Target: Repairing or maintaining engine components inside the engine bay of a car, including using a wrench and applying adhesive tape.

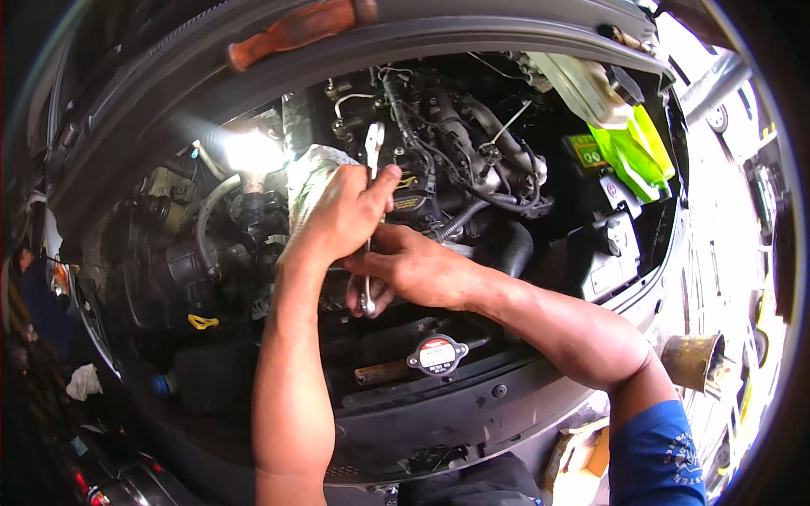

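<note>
The wrench point(374, 148) is over the engine bay point(540, 413), inward from its front edge's middle. The left hand point(344, 212) is closed round its upper part, the right hand point(415, 268) round its lower; whether it seats on anything is hard to tell. Steady pulling, knuckles clear of the engine point(413, 190), seems best.

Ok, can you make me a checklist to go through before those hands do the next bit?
1. Bare left hand gripping the long, silver metal wrench: ok.
2. Bare right hand holding the wrench lower down: ok.
3. Wrench seated on a bolt: cannot tell, no bolt shows in it.
4. Round silver metal cap with a red-and-white label in place: ok.
5. Bright yellow-green crumpled sheet away from both hands: ok, it's off to the right.
</note>
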Demonstrator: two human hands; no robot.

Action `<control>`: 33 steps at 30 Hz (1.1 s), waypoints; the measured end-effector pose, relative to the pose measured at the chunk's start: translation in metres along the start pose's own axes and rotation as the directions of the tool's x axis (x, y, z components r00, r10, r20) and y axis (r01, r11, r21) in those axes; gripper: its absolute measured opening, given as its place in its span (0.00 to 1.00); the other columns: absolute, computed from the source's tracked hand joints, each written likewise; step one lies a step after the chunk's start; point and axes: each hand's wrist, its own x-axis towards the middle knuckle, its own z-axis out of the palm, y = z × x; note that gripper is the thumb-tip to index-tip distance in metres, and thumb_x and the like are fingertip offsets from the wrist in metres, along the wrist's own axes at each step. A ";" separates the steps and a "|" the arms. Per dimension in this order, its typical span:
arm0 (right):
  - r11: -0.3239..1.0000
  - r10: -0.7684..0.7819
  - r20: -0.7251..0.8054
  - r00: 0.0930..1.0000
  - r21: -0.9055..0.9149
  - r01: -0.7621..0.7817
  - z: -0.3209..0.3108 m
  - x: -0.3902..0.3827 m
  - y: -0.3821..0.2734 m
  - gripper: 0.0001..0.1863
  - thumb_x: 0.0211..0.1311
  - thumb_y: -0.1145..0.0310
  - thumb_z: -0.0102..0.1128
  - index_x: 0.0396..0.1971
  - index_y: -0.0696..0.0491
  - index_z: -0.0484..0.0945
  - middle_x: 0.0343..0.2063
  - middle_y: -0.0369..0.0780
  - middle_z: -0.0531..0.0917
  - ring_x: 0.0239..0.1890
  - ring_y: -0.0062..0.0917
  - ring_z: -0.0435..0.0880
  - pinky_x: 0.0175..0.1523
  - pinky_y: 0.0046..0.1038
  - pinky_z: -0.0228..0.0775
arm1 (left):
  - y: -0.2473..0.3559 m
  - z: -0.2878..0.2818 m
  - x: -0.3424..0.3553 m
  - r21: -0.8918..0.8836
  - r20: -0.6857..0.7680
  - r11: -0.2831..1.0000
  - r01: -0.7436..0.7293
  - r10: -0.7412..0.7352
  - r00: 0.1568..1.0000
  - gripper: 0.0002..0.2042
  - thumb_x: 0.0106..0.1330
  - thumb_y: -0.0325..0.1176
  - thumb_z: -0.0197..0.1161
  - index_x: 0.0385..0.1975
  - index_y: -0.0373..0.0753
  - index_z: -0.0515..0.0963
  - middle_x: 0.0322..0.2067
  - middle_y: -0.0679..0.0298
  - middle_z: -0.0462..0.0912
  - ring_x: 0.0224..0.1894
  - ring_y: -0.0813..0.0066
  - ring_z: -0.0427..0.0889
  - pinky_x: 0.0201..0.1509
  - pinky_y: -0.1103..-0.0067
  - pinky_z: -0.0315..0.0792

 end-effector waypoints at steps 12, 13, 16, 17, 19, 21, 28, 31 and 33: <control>0.991 -0.115 0.035 0.993 -0.058 0.117 0.004 0.009 0.023 0.22 0.78 0.57 0.57 0.50 0.66 0.72 0.30 0.47 0.87 0.26 0.33 0.89 0.33 0.31 0.85 | 0.001 -0.007 -0.002 0.078 -0.016 0.997 -0.020 0.021 1.000 0.31 0.77 0.53 0.53 0.21 0.28 0.78 0.13 0.54 0.73 0.21 0.66 0.76 0.31 0.65 0.71; 0.993 -0.113 0.045 0.993 -0.040 0.115 0.005 0.009 0.023 0.23 0.77 0.57 0.57 0.49 0.66 0.72 0.29 0.47 0.86 0.25 0.32 0.89 0.31 0.31 0.85 | -0.001 -0.007 -0.001 0.081 -0.018 0.997 -0.022 0.024 1.000 0.31 0.77 0.53 0.53 0.21 0.28 0.78 0.13 0.54 0.73 0.21 0.66 0.76 0.31 0.65 0.71; 0.997 -0.075 0.070 0.995 -0.028 0.077 0.004 0.005 0.015 0.24 0.76 0.54 0.59 0.50 0.64 0.73 0.29 0.45 0.86 0.27 0.30 0.88 0.32 0.29 0.85 | -0.004 -0.009 0.000 0.086 -0.018 0.996 -0.031 0.032 0.999 0.31 0.77 0.53 0.53 0.21 0.27 0.76 0.13 0.55 0.72 0.21 0.67 0.74 0.31 0.66 0.70; 0.999 -0.033 0.087 0.996 -0.035 0.036 0.004 0.004 0.012 0.26 0.76 0.51 0.59 0.51 0.62 0.73 0.29 0.44 0.85 0.29 0.28 0.88 0.34 0.28 0.85 | -0.005 -0.009 0.000 0.076 -0.012 0.997 -0.023 0.024 1.000 0.31 0.77 0.52 0.53 0.21 0.28 0.75 0.13 0.56 0.72 0.20 0.68 0.73 0.30 0.66 0.69; 0.999 -0.044 0.073 0.996 -0.023 0.046 0.003 0.006 0.017 0.26 0.75 0.50 0.59 0.51 0.62 0.73 0.28 0.43 0.84 0.28 0.28 0.88 0.33 0.28 0.84 | -0.006 -0.010 0.003 0.066 -0.007 0.998 -0.023 0.024 1.000 0.30 0.77 0.52 0.53 0.20 0.28 0.74 0.13 0.57 0.71 0.20 0.68 0.71 0.30 0.66 0.69; 0.998 -0.056 0.066 0.996 -0.012 0.057 0.004 0.004 0.013 0.27 0.75 0.49 0.59 0.50 0.63 0.73 0.26 0.42 0.84 0.27 0.28 0.88 0.32 0.28 0.84 | -0.014 -0.008 0.005 0.033 -0.027 0.999 -0.040 0.041 0.999 0.30 0.77 0.53 0.54 0.19 0.30 0.73 0.14 0.57 0.72 0.20 0.69 0.71 0.30 0.67 0.68; 0.998 0.015 0.024 1.000 -0.065 -0.013 0.006 -0.007 -0.002 0.32 0.75 0.41 0.54 0.49 0.61 0.75 0.22 0.39 0.80 0.20 0.23 0.82 0.25 0.25 0.77 | -0.018 -0.016 0.005 -0.026 -0.057 0.997 0.073 -0.075 0.996 0.26 0.75 0.54 0.57 0.28 0.32 0.79 0.21 0.62 0.78 0.26 0.72 0.76 0.34 0.70 0.70; 0.993 -0.002 0.006 1.000 -0.115 0.003 0.003 -0.006 0.000 0.31 0.76 0.41 0.52 0.46 0.60 0.76 0.22 0.38 0.79 0.18 0.22 0.79 0.22 0.24 0.72 | -0.010 -0.017 0.003 -0.043 -0.045 0.996 0.073 -0.075 0.996 0.25 0.75 0.53 0.58 0.28 0.32 0.79 0.21 0.63 0.78 0.27 0.72 0.76 0.35 0.71 0.69; 0.990 -0.021 -0.002 1.000 -0.139 0.020 0.001 -0.006 0.000 0.29 0.77 0.42 0.52 0.42 0.59 0.76 0.22 0.39 0.80 0.17 0.22 0.78 0.21 0.25 0.71 | -0.006 -0.016 0.002 -0.033 -0.059 0.998 0.061 -0.063 0.996 0.24 0.75 0.52 0.58 0.27 0.33 0.78 0.20 0.63 0.77 0.26 0.72 0.75 0.33 0.72 0.68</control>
